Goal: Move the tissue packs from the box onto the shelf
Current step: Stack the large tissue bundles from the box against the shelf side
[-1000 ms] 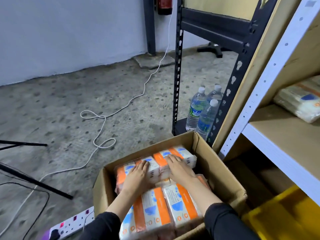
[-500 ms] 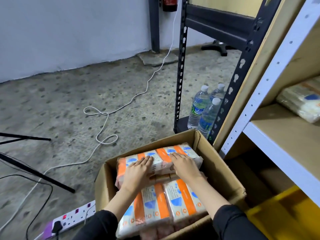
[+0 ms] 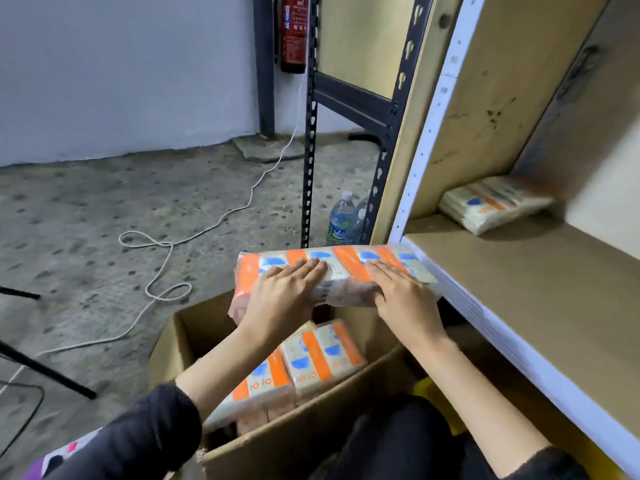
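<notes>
**Tissue pack (image 3: 332,271) raised from box, at shelf edge**

1. Markings. The pack has a clear wrapper with orange bands and blue shapes. A white label panel between the hands carries fine print that is too small to read. The packs left in the box (image 3: 322,355) have the same bands, plus small orange ring marks near their near ends. The bottle (image 3: 341,220) on the floor behind the black rack has a blue-green label with white script, of which only part shows, and it cannot be read with certainty. The red extinguisher (image 3: 293,32) on the far wall has white text that is illegible.

2. Hands. The left hand (image 3: 284,299) grasps the left half of the pack and the right hand (image 3: 401,299) grasps the right half. The fingers of both lie over the top face. The thumbs are hidden.

3. Position. The pack is held level in the air above the far end of the box (image 3: 311,441). Its right end is at the white front edge of the shelf (image 3: 519,289). One other pack (image 3: 495,202) lies at the far end of the shelf.

4. Change. Half a second ago the pack lay inside the far end of the box with both hands on it. It is now clear of the box, higher and further right. The packs at the near end of the box have not moved.
</notes>
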Demonstrator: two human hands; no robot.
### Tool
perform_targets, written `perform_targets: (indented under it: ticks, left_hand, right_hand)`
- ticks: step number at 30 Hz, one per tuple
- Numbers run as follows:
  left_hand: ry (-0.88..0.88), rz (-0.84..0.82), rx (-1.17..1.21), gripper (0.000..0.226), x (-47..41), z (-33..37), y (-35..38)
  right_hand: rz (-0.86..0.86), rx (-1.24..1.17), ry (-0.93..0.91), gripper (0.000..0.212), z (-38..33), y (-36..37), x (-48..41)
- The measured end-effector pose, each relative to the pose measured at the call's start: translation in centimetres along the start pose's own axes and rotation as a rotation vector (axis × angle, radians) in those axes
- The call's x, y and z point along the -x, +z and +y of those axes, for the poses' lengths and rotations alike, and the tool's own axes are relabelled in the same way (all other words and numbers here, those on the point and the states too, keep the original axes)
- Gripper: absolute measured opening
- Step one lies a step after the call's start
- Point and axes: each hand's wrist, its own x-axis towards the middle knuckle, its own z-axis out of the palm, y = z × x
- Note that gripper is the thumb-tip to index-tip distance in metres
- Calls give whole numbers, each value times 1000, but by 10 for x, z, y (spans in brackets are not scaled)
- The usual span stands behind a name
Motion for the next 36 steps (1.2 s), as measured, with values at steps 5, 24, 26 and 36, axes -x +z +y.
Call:
perform_targets:
  ticks: [5, 24, 26, 36]
  left_hand:
    - [164, 89, 1, 53, -42, 67, -29]
    - [474, -352, 151, 72, -122, 216, 32]
    - [497, -427, 125, 77, -126, 207, 33]
    - [496, -380, 81, 62, -148, 210, 28]
  right_hand:
    - [148, 67, 150, 56, 52, -62, 36]
    - [-146, 304, 434, 74, 225, -90, 117]
    - [-163, 289, 409, 78, 231, -89, 112]
    - [-236, 142, 569, 54, 204, -115, 107]
